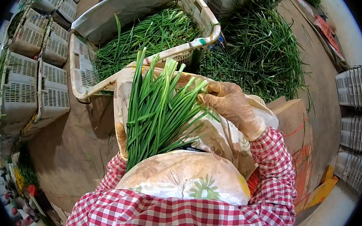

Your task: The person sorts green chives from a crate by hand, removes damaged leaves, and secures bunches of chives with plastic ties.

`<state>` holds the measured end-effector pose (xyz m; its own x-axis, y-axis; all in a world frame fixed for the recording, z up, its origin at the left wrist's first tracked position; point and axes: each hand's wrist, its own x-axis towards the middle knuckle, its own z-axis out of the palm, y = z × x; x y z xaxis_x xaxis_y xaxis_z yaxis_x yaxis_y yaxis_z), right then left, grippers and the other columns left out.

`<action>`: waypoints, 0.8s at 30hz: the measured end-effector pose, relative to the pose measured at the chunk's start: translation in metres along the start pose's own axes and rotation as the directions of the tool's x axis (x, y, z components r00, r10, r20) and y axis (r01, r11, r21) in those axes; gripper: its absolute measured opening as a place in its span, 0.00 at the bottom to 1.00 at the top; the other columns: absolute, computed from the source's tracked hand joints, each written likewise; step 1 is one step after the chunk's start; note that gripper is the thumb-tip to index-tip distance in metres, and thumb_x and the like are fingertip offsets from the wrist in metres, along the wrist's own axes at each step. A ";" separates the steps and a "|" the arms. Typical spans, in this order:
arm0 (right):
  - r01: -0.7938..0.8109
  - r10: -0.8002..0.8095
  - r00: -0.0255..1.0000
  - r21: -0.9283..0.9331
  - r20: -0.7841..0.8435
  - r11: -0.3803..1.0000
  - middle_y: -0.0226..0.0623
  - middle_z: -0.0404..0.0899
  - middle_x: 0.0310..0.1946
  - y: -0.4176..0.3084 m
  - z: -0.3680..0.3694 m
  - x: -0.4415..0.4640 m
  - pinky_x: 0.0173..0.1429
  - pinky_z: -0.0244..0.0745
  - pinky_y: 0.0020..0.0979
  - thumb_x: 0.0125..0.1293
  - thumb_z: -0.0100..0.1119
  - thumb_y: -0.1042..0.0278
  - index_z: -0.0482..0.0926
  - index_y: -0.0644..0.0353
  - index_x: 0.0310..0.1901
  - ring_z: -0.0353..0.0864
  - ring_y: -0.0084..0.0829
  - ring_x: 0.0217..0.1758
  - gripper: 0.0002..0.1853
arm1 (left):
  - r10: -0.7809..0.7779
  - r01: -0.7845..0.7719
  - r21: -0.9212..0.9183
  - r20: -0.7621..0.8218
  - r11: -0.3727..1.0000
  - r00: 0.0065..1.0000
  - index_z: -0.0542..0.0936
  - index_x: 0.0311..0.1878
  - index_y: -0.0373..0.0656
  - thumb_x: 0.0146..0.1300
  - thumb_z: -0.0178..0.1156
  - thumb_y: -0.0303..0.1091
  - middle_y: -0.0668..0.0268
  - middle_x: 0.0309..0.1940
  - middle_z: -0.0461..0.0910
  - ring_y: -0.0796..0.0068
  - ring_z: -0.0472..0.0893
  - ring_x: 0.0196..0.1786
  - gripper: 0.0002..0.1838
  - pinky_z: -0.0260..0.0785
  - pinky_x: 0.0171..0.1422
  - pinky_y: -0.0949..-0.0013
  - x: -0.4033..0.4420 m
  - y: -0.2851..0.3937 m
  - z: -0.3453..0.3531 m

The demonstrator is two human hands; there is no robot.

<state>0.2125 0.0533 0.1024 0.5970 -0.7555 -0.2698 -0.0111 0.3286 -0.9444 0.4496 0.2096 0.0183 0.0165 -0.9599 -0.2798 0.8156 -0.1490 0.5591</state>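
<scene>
A loose, fanned bunch of garlic chives (157, 111) lies across my lap, pale cut ends pointing away from me. My left hand (121, 139), in a stained glove, wraps the bunch from its left side; most of that hand is hidden behind the leaves. At the upper right of the bunch, my gloved right hand (231, 105) pinches stalks near their pale ends between thumb and fingers. A floral apron (184, 173), soiled with brown, covers my lap beneath the chives.
A white plastic crate (80, 69) with more chives inside stands tilted just ahead. Beside it rises a big heap of loose chives (258, 51). Stacked white crates (19, 83) line the left, and more crates (354, 128) stand far right. Cardboard (289, 117) lies near my right arm.
</scene>
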 end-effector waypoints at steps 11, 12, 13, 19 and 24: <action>0.090 -0.743 0.464 -0.809 -0.482 0.581 0.26 0.77 0.21 -0.054 -0.143 0.001 0.25 0.64 0.21 0.66 0.56 0.58 0.81 0.57 0.37 0.70 0.15 0.23 0.11 | -0.046 0.046 -0.032 0.013 0.998 0.999 0.55 0.71 0.48 0.51 0.56 0.71 0.59 0.67 0.62 0.62 0.66 0.66 0.51 0.59 0.70 0.55 -0.012 -0.005 -0.031; -0.069 -0.718 0.356 -0.783 -0.598 0.618 0.28 0.76 0.22 -0.059 -0.176 -0.003 0.26 0.65 0.23 0.66 0.56 0.53 0.80 0.57 0.40 0.69 0.17 0.23 0.15 | -0.065 0.065 -0.014 0.014 0.998 0.998 0.56 0.70 0.46 0.50 0.58 0.70 0.59 0.66 0.63 0.61 0.67 0.65 0.51 0.60 0.69 0.55 -0.014 -0.004 -0.028; -0.217 -0.690 0.226 -0.726 -0.688 0.653 0.29 0.75 0.23 -0.065 -0.199 -0.005 0.27 0.66 0.24 0.65 0.55 0.48 0.80 0.57 0.43 0.68 0.19 0.23 0.19 | -0.082 0.082 0.004 0.016 0.997 0.996 0.58 0.70 0.44 0.50 0.59 0.70 0.58 0.66 0.63 0.60 0.68 0.64 0.52 0.61 0.69 0.55 -0.015 -0.003 -0.027; -0.225 0.044 0.952 -0.591 -0.304 0.774 0.46 0.76 0.51 -0.022 -0.084 0.004 0.56 0.72 0.31 0.61 0.58 0.43 0.74 0.55 0.57 0.76 0.33 0.54 0.29 | -0.115 0.115 0.001 0.032 0.993 0.993 0.57 0.70 0.45 0.49 0.60 0.70 0.57 0.65 0.64 0.61 0.68 0.64 0.53 0.60 0.69 0.54 -0.014 -0.001 -0.001; -0.024 0.029 1.000 -0.490 0.003 0.871 0.39 0.82 0.29 0.015 -0.029 0.006 0.37 0.71 0.30 0.60 0.60 0.62 0.82 0.60 0.42 0.78 0.30 0.30 0.12 | -0.175 0.175 0.006 0.011 0.985 0.984 0.57 0.70 0.45 0.52 0.56 0.70 0.57 0.66 0.64 0.61 0.67 0.65 0.50 0.59 0.70 0.55 -0.017 0.002 0.002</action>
<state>0.1928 0.0372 0.0815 0.5986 -0.7443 -0.2962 -0.4168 0.0265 -0.9086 0.4496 0.2248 0.0261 -0.1330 -0.9215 -0.3650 0.8023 -0.3163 0.5062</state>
